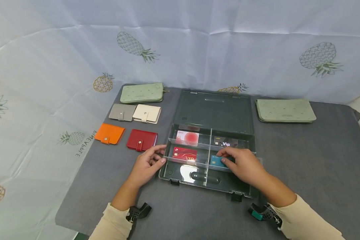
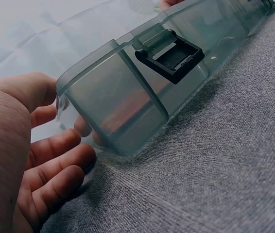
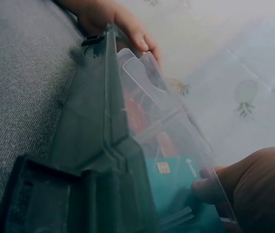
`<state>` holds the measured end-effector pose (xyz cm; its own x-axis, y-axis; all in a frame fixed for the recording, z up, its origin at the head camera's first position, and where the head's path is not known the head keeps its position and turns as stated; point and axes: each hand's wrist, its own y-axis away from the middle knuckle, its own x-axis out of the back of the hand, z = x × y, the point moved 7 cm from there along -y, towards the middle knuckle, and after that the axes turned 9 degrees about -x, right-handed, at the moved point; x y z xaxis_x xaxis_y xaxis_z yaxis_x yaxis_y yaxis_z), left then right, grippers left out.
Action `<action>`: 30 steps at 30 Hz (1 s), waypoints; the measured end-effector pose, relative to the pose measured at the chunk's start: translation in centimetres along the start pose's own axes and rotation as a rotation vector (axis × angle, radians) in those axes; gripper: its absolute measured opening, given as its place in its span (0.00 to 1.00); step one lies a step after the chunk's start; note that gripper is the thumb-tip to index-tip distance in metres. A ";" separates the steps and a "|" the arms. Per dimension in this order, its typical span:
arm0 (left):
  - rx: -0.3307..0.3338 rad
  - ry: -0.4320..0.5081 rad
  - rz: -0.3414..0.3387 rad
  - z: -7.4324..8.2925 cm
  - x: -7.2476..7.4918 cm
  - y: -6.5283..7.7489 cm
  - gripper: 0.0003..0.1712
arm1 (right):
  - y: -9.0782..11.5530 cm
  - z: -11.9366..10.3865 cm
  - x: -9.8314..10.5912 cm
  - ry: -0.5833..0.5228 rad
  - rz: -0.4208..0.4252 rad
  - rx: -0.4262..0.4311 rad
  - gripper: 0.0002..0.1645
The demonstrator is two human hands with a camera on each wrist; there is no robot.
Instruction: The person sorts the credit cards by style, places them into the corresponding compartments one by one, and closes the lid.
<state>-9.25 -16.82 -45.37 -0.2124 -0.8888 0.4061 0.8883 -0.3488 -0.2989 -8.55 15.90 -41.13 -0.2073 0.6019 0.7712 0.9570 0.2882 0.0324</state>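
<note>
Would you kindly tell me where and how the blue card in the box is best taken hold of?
Probably pinch its right end, from above and the right: the blue card is thin, compartment walls hinder a low approach, and the right hand has its thumb there.

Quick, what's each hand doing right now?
Left hand: open, touching the plastic organizer box at its left side.
Right hand: closed, pinching the blue card.

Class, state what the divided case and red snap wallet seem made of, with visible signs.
Divided case: probably glossy, tinted plastic; see-through wall, bright glare. Red snap wallet: smooth leather or imitation, judging by its soft sheen; which remains unclear.
</note>
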 end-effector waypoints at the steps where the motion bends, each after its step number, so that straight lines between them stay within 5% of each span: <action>1: 0.001 -0.002 0.001 0.0 0.0 0.0 0.26 | 0.0 0.1 0.0 0.000 0.011 -0.011 0.12; 12: 0.002 -0.006 -0.002 -0.2 0.0 0.0 0.26 | 0.4 0.4 0.4 0.009 0.047 -0.046 0.24; 23: 0.012 -0.012 -0.004 -0.1 0.0 0.1 0.26 | 3.0 0.1 2.7 -0.026 0.161 0.084 0.34; 30: 0.014 -0.012 0.001 0.0 0.0 0.1 0.26 | 6.1 2.6 5.2 -0.079 0.264 -0.032 0.32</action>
<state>-9.18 -16.80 -45.38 -0.2066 -0.8855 0.4162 0.8941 -0.3436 -0.2872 -4.32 22.74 -38.56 0.0359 0.7097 0.7036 0.9857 0.0908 -0.1419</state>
